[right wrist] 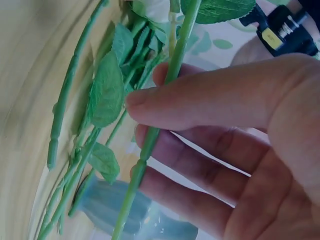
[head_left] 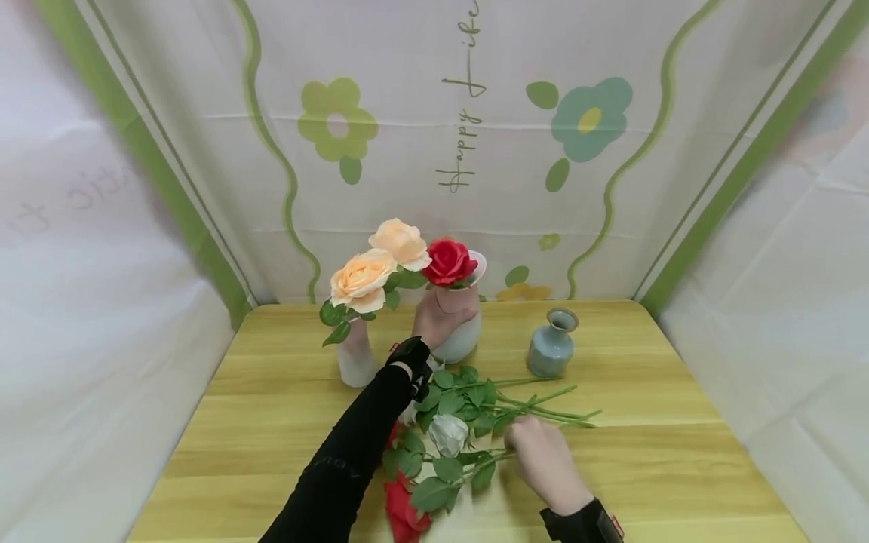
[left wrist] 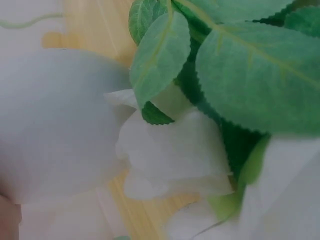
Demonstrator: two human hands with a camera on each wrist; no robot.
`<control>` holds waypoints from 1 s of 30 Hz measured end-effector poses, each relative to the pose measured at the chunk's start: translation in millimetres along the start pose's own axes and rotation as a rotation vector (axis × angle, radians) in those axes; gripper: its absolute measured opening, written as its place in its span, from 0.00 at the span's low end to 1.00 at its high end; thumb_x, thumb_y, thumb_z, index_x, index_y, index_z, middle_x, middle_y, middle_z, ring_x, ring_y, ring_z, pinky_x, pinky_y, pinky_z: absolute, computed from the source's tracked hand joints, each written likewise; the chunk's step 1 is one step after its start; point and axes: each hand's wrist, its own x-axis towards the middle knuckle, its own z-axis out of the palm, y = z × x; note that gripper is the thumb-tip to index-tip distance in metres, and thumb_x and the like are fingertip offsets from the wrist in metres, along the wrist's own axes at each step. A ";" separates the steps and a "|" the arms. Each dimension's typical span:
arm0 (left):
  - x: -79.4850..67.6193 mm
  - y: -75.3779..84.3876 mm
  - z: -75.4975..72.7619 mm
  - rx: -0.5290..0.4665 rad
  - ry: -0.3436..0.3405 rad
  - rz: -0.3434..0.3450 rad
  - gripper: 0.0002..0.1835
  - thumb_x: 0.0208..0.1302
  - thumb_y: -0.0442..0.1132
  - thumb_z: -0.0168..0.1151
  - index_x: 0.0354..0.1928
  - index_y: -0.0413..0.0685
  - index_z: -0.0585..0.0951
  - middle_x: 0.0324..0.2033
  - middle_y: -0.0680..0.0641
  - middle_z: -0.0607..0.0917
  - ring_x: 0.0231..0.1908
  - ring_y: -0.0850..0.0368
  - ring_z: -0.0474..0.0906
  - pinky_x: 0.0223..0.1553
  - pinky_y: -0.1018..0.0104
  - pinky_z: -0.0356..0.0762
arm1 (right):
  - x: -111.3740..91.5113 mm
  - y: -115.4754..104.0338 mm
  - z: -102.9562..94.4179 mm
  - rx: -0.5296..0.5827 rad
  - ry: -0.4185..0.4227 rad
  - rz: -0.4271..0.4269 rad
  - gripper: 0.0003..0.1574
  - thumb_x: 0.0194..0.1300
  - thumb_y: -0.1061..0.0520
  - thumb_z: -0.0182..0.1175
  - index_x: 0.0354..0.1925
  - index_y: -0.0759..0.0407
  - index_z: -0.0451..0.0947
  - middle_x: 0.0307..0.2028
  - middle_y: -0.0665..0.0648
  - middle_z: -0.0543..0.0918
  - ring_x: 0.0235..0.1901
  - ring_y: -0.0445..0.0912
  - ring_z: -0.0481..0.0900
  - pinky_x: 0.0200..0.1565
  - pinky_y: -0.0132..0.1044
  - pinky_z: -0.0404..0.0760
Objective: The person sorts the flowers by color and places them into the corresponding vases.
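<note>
My left hand (head_left: 434,320) grips a pink-and-white vase (head_left: 458,343) near its neck; a red rose (head_left: 450,262) stands in it. In the left wrist view the vase's pale round body (left wrist: 55,125) fills the left side, beside a white rose (left wrist: 172,150). My right hand (head_left: 543,460) pinches a green rose stem (right wrist: 175,65) between thumb and fingers; which bloom it bears is unclear. Left of that hand lie a white rose (head_left: 448,435) and a red rose (head_left: 406,509), with leafy stems (head_left: 475,400) just beyond.
Two peach roses (head_left: 363,279) stand in a slim pale vase (head_left: 355,358) left of my left hand. A blue-grey vase (head_left: 551,348) is at the right, close to the stem ends. Patterned cloth (head_left: 407,151) hangs behind the wooden table (head_left: 679,452).
</note>
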 end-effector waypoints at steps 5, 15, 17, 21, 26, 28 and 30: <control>-0.9 6.8 -0.3 0.014 -0.017 -0.038 0.45 0.51 0.48 0.76 0.71 0.54 0.64 0.58 0.53 0.76 0.56 0.60 0.72 0.58 0.63 0.70 | -3.7 5.6 -7.6 -0.004 0.007 0.045 0.28 0.36 0.84 0.59 0.20 0.52 0.87 0.24 0.49 0.82 0.25 0.45 0.82 0.22 0.33 0.79; -0.4 3.1 -1.4 0.005 -0.001 -0.021 0.47 0.49 0.50 0.77 0.71 0.54 0.64 0.58 0.52 0.76 0.56 0.57 0.72 0.58 0.58 0.72 | -7.6 18.3 -11.9 -0.004 0.179 0.039 0.22 0.43 0.82 0.66 0.24 0.57 0.87 0.24 0.50 0.80 0.24 0.45 0.81 0.22 0.31 0.79; -0.3 2.3 -1.6 0.003 -0.005 -0.015 0.47 0.50 0.50 0.77 0.71 0.54 0.64 0.58 0.52 0.76 0.56 0.57 0.72 0.58 0.58 0.72 | -8.6 18.4 -11.0 0.003 0.212 0.020 0.21 0.43 0.82 0.68 0.24 0.57 0.87 0.24 0.50 0.80 0.25 0.44 0.81 0.23 0.30 0.79; -0.3 3.0 -1.1 -0.008 -0.012 -0.011 0.47 0.50 0.49 0.77 0.71 0.56 0.63 0.58 0.52 0.76 0.56 0.57 0.72 0.58 0.57 0.71 | -10.5 17.2 -9.1 0.019 0.261 -0.028 0.21 0.40 0.82 0.69 0.24 0.58 0.86 0.27 0.52 0.82 0.27 0.44 0.82 0.24 0.32 0.82; 0.6 2.5 -0.3 -0.012 -0.015 0.012 0.49 0.50 0.50 0.77 0.73 0.57 0.61 0.61 0.53 0.74 0.59 0.58 0.70 0.61 0.57 0.69 | -10.8 16.4 -6.9 0.029 0.312 -0.078 0.22 0.37 0.83 0.68 0.24 0.58 0.86 0.27 0.52 0.83 0.27 0.45 0.82 0.26 0.32 0.83; 0.7 1.6 -0.5 -0.008 -0.011 0.016 0.50 0.50 0.51 0.77 0.73 0.58 0.61 0.61 0.53 0.74 0.59 0.58 0.70 0.61 0.56 0.69 | -10.7 16.5 -6.9 0.029 0.333 -0.097 0.22 0.37 0.83 0.68 0.25 0.59 0.86 0.28 0.53 0.83 0.28 0.45 0.82 0.26 0.33 0.83; 0.6 0.9 -1.1 -0.008 -0.007 0.016 0.50 0.49 0.51 0.77 0.73 0.58 0.61 0.60 0.53 0.74 0.58 0.58 0.71 0.60 0.56 0.69 | -10.8 16.8 -7.7 0.037 0.366 -0.121 0.22 0.37 0.84 0.68 0.25 0.60 0.86 0.28 0.53 0.82 0.28 0.46 0.82 0.27 0.34 0.83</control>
